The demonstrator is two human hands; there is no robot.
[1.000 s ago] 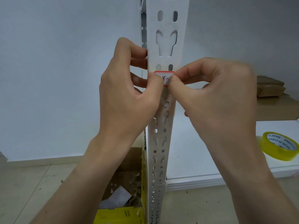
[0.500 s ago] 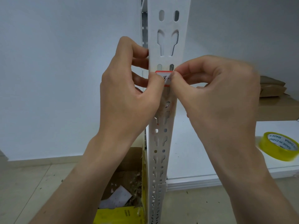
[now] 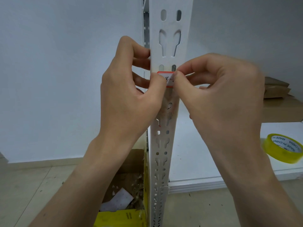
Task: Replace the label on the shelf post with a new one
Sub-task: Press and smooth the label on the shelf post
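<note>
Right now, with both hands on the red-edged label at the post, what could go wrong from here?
1. The right hand pinches the label at its right end while the left hand pins the other end to the shelf post; an uneven pull could tear or crease it.
2. Slots sit just above the label; if it shifts over them it may stick poorly.

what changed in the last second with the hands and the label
Hardly anything. The right hand crept slightly upward and still pinches the right edge of the label. The left hand still grips the shelf post, thumb on the label's left end. The label has not shifted or come off, and the tape roll lies where it was.
</note>
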